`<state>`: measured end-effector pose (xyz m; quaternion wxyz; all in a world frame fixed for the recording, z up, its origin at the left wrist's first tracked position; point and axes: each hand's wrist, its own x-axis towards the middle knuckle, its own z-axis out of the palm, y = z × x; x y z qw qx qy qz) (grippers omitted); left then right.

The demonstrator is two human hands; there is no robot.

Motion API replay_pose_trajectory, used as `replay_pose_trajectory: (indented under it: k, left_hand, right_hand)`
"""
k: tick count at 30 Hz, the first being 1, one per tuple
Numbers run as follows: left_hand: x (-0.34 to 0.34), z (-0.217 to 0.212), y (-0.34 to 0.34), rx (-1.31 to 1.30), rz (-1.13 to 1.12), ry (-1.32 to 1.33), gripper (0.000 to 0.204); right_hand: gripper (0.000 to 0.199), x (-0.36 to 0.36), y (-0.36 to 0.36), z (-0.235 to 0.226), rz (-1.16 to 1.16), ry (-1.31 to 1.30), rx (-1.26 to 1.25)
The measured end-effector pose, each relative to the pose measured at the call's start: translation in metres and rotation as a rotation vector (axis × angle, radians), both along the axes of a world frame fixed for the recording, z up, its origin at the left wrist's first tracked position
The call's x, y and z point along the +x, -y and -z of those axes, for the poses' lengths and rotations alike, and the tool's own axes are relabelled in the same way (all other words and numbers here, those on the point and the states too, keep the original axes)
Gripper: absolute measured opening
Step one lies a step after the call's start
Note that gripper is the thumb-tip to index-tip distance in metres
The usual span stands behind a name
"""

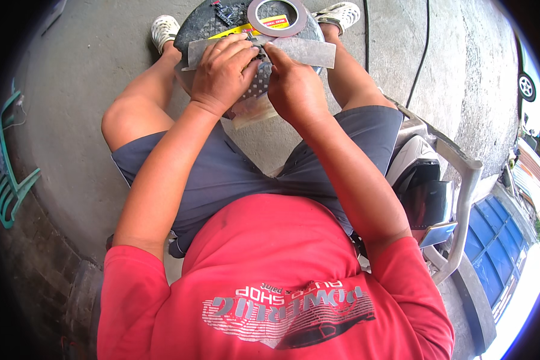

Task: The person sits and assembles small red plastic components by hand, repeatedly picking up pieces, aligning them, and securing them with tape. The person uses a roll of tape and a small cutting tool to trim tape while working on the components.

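A flat grey metal strip [309,53] lies across a dark round stand [189,27] between my knees. My left hand [222,72] rests over the strip's left half, its fingers closed around a small dark piece [260,49] near the middle. From the other side my right hand [297,87] meets it, index finger extended to the piece and the other fingers curled under; what they hold is hidden. Behind the strip are a roll of tape [254,20], a yellow and red package [241,29] and several small dark pieces [228,13].
A brownish sheet [249,114] hangs at the stand's near edge. My feet in white clogs [164,31] flank the stand. To the right are a helmet [417,165], a chair's metal armrest [469,198] and dark cables [424,57]. A green plastic chair [12,186] stands left.
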<state>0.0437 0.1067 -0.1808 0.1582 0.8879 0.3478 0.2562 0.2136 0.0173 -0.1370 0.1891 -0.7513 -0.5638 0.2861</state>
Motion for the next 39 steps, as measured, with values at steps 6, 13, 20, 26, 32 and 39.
replay_pose_trajectory:
  k: [6, 13, 20, 26, 32, 39]
  left_hand:
    - [-0.002, 0.002, 0.0, 0.01, 0.004, -0.031, 0.023]
    - [-0.002, 0.002, 0.002, -0.021, -0.013, -0.051, 0.023]
    - [0.0, -0.007, -0.001, -0.049, 0.016, -0.1, 0.03]
    - [-0.012, -0.009, -0.015, -0.109, 0.062, 0.062, 0.023]
    - [-0.039, -0.038, -0.023, -0.643, -0.33, 0.433, 0.021]
    - [-0.049, -0.085, -0.017, -1.18, -0.348, 0.777, 0.026]
  right_hand:
    - [0.059, 0.0, -0.009, -0.027, -0.098, 0.083, -0.157]
    - [0.061, 0.015, 0.006, -0.039, -0.173, 0.132, -0.245]
    - [0.055, 0.047, 0.007, -0.03, 0.005, 0.005, 0.114]
    - [0.045, 0.067, -0.062, -0.021, -0.213, 0.249, -0.054]
    - [0.043, 0.067, -0.086, -0.03, -0.33, 0.284, -0.254]
    - [0.029, 0.094, -0.08, -0.016, -0.325, 0.16, 0.178]
